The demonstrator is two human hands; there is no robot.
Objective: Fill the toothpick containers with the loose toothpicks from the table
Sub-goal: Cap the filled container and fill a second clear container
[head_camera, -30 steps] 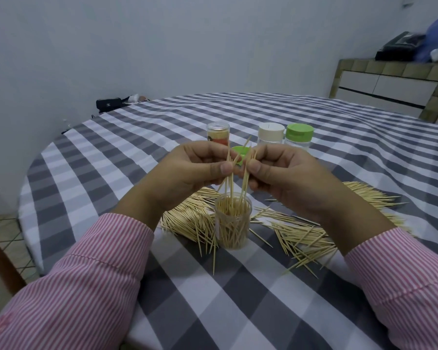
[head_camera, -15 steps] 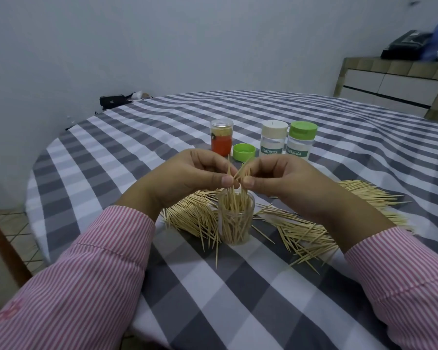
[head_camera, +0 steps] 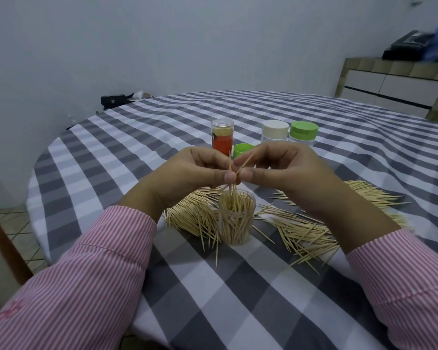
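A clear open container (head_camera: 236, 218), partly full of toothpicks, stands upright on the checked tablecloth (head_camera: 213, 286). Just above its mouth my left hand (head_camera: 187, 178) and my right hand (head_camera: 288, 178) meet, thumbs and forefingers pinching a few toothpicks (head_camera: 234, 173) whose lower tips reach into the container. Loose toothpicks lie in piles to the left (head_camera: 192, 213) and right (head_camera: 311, 233) of the container. Behind my hands stand a red container (head_camera: 222, 136), a white-lidded container (head_camera: 275, 131) and a green-lidded container (head_camera: 303, 131).
A loose green lid (head_camera: 242, 150) lies beside the red container. A black bag (head_camera: 113, 100) sits past the table's far left edge. A tiled counter (head_camera: 395, 82) stands at the back right. A wooden chair part (head_camera: 5, 246) is at the left.
Both hands have lowered the pinched toothpicks nearer the container's mouth; fewer sticks stand up above my fingers now. The view has shifted slightly.
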